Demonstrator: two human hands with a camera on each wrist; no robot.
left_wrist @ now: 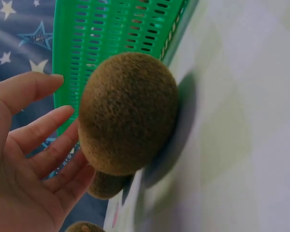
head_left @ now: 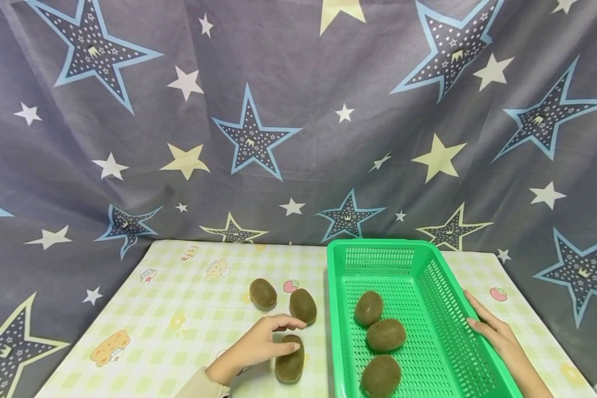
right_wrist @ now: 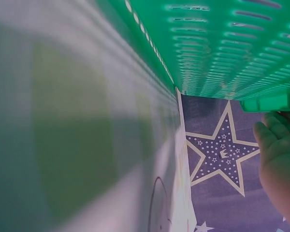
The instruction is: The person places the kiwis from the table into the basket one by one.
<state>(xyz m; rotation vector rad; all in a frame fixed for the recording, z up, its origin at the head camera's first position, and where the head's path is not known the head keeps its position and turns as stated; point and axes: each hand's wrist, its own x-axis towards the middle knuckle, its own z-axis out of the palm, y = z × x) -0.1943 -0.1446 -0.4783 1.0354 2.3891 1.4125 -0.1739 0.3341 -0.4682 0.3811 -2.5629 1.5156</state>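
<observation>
My left hand [head_left: 261, 344] hovers at a brown, fuzzy kiwi [head_left: 289, 366] on the table, thumb over its upper end and fingers spread beyond it. The left wrist view shows this kiwi [left_wrist: 129, 113] beside the loosely bent fingers, not gripped. Two more kiwis, one near the fingertips [head_left: 303, 306] and one farther left [head_left: 263, 293], lie behind. A green plastic basket [head_left: 332, 320] stands to the right, with three kiwis [head_left: 386, 335] inside. At its right rim, my right hand [head_left: 499, 337] holds the edge; the right wrist view shows its fingers [right_wrist: 275, 126] bent under the lip.
A checked, pale green and white cloth [head_left: 179, 309] with cartoon prints covers the table. Behind it hangs a dark grey curtain [head_left: 298, 182] with stars, close to the table's far edge and the basket's back end.
</observation>
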